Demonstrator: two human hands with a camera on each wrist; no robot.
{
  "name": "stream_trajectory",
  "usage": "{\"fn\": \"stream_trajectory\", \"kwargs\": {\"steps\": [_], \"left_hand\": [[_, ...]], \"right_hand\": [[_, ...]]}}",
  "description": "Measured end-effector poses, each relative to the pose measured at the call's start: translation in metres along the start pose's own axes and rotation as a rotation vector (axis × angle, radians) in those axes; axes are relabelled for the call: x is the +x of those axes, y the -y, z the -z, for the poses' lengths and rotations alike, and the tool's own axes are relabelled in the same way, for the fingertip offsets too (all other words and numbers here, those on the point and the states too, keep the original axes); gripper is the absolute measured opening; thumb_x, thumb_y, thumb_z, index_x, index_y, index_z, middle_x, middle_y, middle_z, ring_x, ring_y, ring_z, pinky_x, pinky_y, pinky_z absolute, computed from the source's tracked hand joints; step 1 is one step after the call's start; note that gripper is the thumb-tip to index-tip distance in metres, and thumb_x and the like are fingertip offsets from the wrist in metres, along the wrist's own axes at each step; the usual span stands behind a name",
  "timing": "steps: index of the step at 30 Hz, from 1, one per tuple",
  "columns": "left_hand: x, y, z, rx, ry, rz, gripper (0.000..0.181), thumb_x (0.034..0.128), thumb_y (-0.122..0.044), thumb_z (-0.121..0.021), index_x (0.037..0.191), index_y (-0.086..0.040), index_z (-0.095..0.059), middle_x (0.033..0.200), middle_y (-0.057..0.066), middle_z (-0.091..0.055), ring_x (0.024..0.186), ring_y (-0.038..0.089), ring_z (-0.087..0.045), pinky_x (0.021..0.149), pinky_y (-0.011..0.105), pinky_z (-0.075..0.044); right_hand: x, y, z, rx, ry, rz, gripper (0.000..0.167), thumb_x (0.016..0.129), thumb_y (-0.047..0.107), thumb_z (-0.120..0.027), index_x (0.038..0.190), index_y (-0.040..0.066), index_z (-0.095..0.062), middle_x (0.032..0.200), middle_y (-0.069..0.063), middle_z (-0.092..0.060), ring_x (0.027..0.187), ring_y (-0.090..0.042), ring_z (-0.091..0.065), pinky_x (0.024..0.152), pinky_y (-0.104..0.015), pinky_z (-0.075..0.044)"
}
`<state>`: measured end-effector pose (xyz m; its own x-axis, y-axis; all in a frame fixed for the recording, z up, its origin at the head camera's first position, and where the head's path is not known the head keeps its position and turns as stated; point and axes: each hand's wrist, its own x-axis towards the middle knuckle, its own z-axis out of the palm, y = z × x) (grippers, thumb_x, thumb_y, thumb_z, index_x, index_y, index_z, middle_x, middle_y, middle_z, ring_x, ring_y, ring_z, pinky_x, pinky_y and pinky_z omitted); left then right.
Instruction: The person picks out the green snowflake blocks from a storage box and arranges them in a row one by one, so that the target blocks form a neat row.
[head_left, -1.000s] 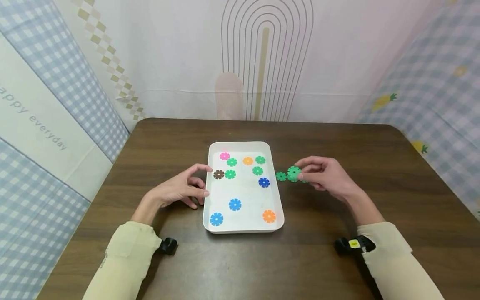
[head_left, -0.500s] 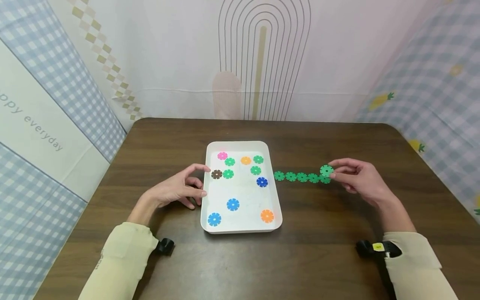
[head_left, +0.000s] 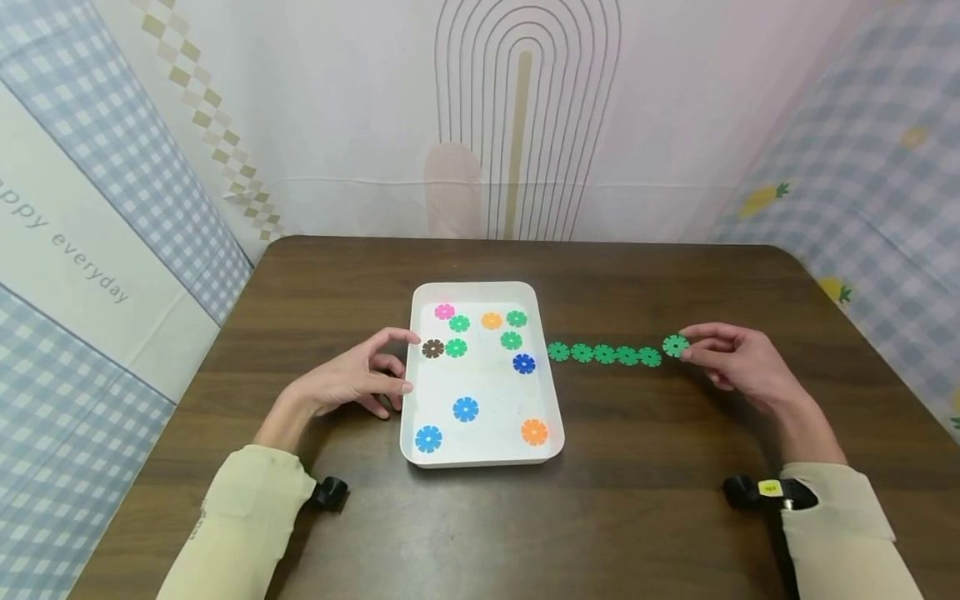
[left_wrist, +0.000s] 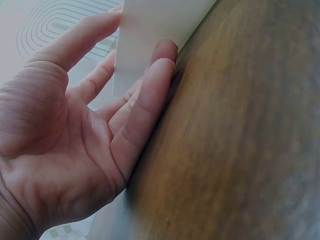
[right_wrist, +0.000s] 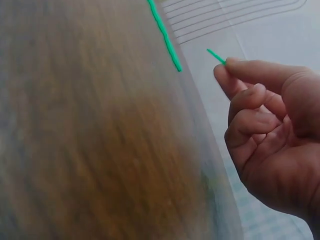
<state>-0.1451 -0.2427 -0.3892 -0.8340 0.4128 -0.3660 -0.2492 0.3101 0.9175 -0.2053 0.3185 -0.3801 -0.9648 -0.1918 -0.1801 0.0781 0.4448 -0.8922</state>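
Observation:
Between thumb and fingertips my right hand (head_left: 738, 358) pinches a green snowflake disc (head_left: 676, 346), held just right of a row of several green discs (head_left: 604, 354) on the table. The right wrist view shows the held disc (right_wrist: 216, 56) edge-on, raised off the tabletop and apart from the row. My left hand (head_left: 367, 373) rests at the left side of a white tray (head_left: 480, 454), its thumb and index fingertips touching the rim. Seen from the left wrist, those fingers (left_wrist: 150, 95) lie loosely against the tray's outer wall (left_wrist: 150, 30), not wrapped round it.
Inside the tray lie loose discs: several green, a pink disc (head_left: 445, 311), a brown disc (head_left: 432, 348), a dark blue disc (head_left: 524, 363), two light blue and two orange. The wooden table (head_left: 615, 517) ends at a patterned cloth backdrop (head_left: 337, 125).
My right hand has moved right along the green row with the disc in its pinch, from near the tray to past the row's end. The left hand keeps its place at the tray.

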Motion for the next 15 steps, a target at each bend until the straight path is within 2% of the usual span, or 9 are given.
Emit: {"fn": "stream_trajectory", "kwargs": {"steps": [9,15], "left_hand": [[-0.0017,0.0011,0.0011,0.001,0.0,-0.003,0.075,0.0954,-0.016,-0.08,0.155,-0.019,-0.034,0.102,0.012,-0.062,0.083,0.028,-0.07,0.071,0.042,-0.064],[-0.0011,0.0011,0.0014,0.002,0.003,-0.005,0.077,0.0947,-0.018,-0.081,0.155,-0.019,-0.034,0.102,0.012,-0.062,0.083,0.028,-0.07,0.071,0.042,-0.064]], "right_hand": [[0.0032,-0.0034,0.0031,-0.046,0.015,-0.044,0.04,0.102,0.025,-0.074,0.133,0.003,-0.061,0.08,0.009,-0.069,0.06,-0.01,-0.051,0.051,-0.03,-0.041],[0.0036,-0.0063,0.0024,-0.04,0.016,-0.05,0.035,0.102,0.024,-0.073,0.13,0.006,-0.063,0.077,0.01,-0.068,0.059,-0.008,-0.051,0.051,-0.027,-0.043]]}}
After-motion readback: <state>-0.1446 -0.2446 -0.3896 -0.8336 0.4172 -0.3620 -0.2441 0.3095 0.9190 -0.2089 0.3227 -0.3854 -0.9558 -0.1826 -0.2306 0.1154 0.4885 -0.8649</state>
